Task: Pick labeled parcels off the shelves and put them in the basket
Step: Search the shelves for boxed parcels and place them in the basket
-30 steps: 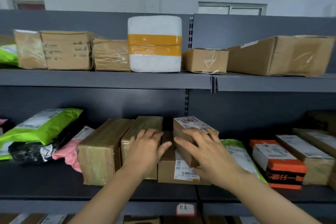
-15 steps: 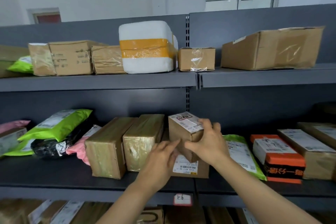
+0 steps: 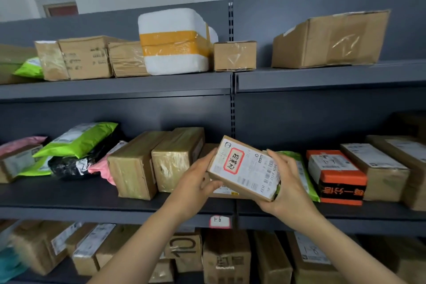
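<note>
Here both hands hold one small cardboard parcel (image 3: 244,168) in front of the middle shelf (image 3: 69,193), tilted so its white shipping label faces the camera. The label carries a red-bordered sticker with handwritten Chinese characters, a barcode and a printed line that looks like "A732", though the fine print is too small to read surely. The left hand (image 3: 196,184) grips the parcel's left end, thumb on the label side and fingers curled beneath; the right hand (image 3: 285,189) cups its right end and lower corner. The parcel is lifted clear of the shelf, above a flat box that lies at the shelf's front edge.

On that front edge, just below the hands, a small white tag (image 3: 219,221) with a pink border reads "9-1" upside down. To the right on the same shelf lies an orange and black box (image 3: 341,189) with large orange Chinese characters on its black band. On the upper shelf stands a white foam box (image 3: 173,62) wrapped in yellow tape.
</note>
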Demonstrator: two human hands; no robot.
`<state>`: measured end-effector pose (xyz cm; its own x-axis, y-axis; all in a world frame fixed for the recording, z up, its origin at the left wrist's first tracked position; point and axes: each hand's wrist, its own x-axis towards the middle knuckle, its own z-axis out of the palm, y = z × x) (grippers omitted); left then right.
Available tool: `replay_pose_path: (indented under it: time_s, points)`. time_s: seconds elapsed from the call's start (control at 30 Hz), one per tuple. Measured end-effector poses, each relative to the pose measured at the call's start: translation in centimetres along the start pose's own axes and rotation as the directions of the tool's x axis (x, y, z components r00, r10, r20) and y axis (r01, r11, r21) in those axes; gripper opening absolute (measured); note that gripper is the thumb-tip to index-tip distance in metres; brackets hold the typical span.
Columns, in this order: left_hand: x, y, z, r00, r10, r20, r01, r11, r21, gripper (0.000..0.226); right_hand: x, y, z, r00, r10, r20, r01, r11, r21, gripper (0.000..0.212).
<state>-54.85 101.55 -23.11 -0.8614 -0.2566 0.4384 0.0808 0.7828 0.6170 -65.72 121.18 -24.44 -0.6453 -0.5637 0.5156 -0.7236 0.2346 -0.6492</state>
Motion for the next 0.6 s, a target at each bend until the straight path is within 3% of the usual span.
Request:
replay_pose_path:
  time_s: [0.33,0.5,0.6]
  points:
    - [-0.2,1.4,-0.2,0.995,0.095,0.045,-0.095,0.995,0.017,0.071,-2.1,-1.3,-1.5,0.996,-0.016,-0.087,0.013,0.999,-0.036,0.098]
    - [1.4,0.4,0.9,0.946,0.203,0.252,-0.220,0.974,0.044,0.101,-4.5,-1.4,-3.2,0.998,0.045,-0.038,-0.050,0.988,-0.147,0.101]
    - [1.8,0.1,2.4,0.876,0.295,0.380,-0.295,0.954,-0.061,0.108,-6.9,-1.6,-3.1,0.989,0.135,-0.057,-0.144,0.970,-0.196,0.105]
